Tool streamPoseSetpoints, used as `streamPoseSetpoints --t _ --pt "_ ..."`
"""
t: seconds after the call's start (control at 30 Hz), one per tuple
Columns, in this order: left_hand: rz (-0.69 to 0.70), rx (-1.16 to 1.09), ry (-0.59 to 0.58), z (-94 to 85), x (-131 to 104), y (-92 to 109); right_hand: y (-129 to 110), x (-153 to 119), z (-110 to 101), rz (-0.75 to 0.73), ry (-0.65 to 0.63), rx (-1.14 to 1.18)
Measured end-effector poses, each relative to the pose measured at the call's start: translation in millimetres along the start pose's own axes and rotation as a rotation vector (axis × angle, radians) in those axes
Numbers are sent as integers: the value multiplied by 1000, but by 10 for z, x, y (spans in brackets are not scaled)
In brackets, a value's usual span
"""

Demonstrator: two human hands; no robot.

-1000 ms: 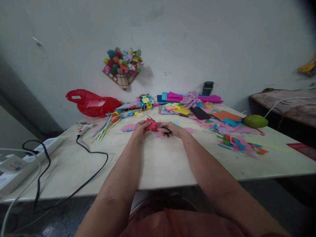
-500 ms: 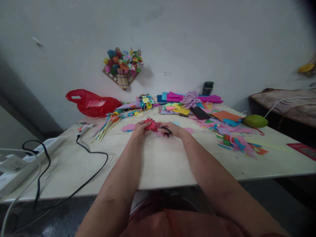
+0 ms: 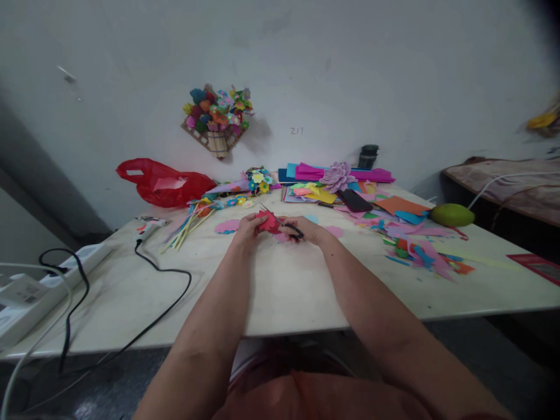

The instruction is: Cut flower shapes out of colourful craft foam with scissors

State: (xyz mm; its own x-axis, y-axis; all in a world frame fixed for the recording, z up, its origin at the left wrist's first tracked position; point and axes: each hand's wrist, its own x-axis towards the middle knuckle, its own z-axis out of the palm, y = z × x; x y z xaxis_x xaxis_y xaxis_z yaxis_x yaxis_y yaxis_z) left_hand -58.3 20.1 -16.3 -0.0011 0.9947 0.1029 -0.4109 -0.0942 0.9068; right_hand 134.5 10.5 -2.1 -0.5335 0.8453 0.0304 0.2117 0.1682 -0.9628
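Note:
My left hand (image 3: pixel 248 226) pinches a red piece of craft sheet (image 3: pixel 268 221) with a scalloped edge. In my right hand (image 3: pixel 306 228) is a pair of black-handled scissors (image 3: pixel 296 231); its blades lie against the red sheet and point up to the left. Both hands are close together above the middle of the table. A pink scalloped cutout (image 3: pixel 226 226) lies left of my left hand, with bits of blue by its lower edge. Another pink cutout (image 3: pixel 335 231) rests just right of my right hand. My fingers partly hide the red sheet.
A red plastic bag (image 3: pixel 168 184) and thin coloured strips (image 3: pixel 181 230) are on the left. A glue gun (image 3: pixel 151 227) trails a black cord towards a power strip (image 3: pixel 65 277). Coloured scraps (image 3: pixel 424 254), a phone (image 3: pixel 354 200) and a green fruit (image 3: pixel 452 214) lie right.
The red sheet has shifted slightly between my hands, and less of it shows by the scissors. Both arms stay almost in place.

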Motion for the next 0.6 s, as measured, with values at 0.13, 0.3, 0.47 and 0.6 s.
streamPoseSetpoints --t 0.13,0.3,0.47,0.6 --pt "7 -7 -12 -7 3 -5 -30 -16 16 5 4 6" --pt "17 -17 -24 -17 11 -15 -49 -26 30 -14 16 10" --pt "12 -6 -24 -12 2 -10 -42 -18 32 -5 14 17" --pt "8 5 -31 -11 -3 -8 -46 -23 33 -11 16 0"
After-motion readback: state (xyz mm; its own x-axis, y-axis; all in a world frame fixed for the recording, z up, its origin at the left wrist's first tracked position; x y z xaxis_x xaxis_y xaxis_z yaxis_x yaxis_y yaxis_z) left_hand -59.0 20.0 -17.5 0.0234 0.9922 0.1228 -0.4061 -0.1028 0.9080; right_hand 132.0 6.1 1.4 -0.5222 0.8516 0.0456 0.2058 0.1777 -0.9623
